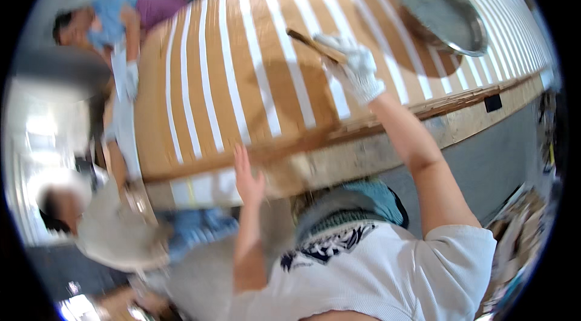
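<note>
My right hand, in a white knit glove, is closed around a wooden-handled tool with a dark end pointing left. Blur hides whether that tool is a brush. It is held above a large brown sheet crossed by several long white strips. My bare left hand lies at the near edge of the work surface, fingers stretched out and holding nothing. To the right of my gloved hand, a shiny metal basin contains a cloudy pale liquid.
At the far left, a person in blue leans at the table's end, wearing a white glove. Another person in a light top stands at the near left, by a long white strip. Paper-like scraps are piled at lower right.
</note>
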`<act>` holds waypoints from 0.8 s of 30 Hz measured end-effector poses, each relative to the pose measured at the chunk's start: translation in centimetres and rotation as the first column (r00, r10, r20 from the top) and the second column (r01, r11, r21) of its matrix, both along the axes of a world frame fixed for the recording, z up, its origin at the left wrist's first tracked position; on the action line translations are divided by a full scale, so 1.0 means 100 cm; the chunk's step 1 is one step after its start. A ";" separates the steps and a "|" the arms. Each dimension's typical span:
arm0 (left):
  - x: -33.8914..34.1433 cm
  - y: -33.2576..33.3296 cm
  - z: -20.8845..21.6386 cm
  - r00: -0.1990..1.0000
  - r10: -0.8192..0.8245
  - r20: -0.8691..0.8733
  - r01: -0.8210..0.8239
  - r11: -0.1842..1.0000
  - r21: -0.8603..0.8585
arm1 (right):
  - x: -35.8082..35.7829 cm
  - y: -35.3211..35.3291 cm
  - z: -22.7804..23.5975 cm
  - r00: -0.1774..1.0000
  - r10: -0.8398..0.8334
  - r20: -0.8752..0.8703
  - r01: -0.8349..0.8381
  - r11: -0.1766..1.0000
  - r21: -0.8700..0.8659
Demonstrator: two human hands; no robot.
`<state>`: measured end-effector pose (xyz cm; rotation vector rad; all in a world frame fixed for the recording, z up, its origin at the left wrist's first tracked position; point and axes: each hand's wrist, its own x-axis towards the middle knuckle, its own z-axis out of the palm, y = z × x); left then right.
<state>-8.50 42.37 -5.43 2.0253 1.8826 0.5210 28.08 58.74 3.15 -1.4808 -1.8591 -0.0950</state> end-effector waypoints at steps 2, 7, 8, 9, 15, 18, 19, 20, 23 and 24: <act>0.012 -0.011 -0.002 0.993 0.070 0.098 -0.075 0.996 0.046 | -0.005 -0.010 0.002 0.940 0.096 0.329 -0.093 0.995 -0.023; 0.001 -0.089 -0.009 0.924 0.320 0.208 -0.338 0.940 0.054 | -0.001 -0.057 -0.012 0.838 0.309 0.450 -0.256 0.950 -0.176; -0.008 -0.109 -0.017 0.866 0.430 0.255 -0.436 0.899 -0.035 | 0.007 -0.061 -0.017 0.842 0.322 0.433 -0.289 0.947 -0.142; -0.022 -0.141 -0.038 0.790 0.537 0.296 -0.526 0.842 -0.123 | 0.011 -0.071 -0.012 0.862 0.376 0.339 -0.311 0.922 -0.231; -0.053 -0.225 -0.134 0.554 0.780 0.291 -0.613 0.619 -0.491 | 0.094 -0.139 -0.021 0.562 -0.265 -0.783 -0.056 0.933 -0.356; -0.055 -0.211 -0.157 0.556 0.792 0.253 -0.559 0.581 -0.591 | 0.146 -0.191 -0.001 0.436 -0.518 -0.736 0.260 0.855 -0.448; -0.058 -0.202 -0.164 0.564 0.789 0.244 -0.541 0.576 -0.613 | 0.155 -0.207 0.000 0.195 -0.498 -0.845 0.270 0.856 -0.441; -0.064 -0.195 -0.177 0.603 0.771 0.205 -0.553 0.589 -0.589 | 0.158 -0.234 0.004 0.503 -0.560 -0.658 0.316 0.828 -0.463; -0.076 -0.159 -0.192 0.746 0.663 0.063 -0.505 0.625 -0.595 | 0.159 -0.309 0.019 0.763 -0.646 0.030 0.615 0.711 -0.340; -0.081 -0.155 -0.205 0.737 0.672 0.066 -0.526 0.632 -0.568 | 0.154 -0.327 0.025 0.722 -0.691 0.048 0.655 0.659 -0.370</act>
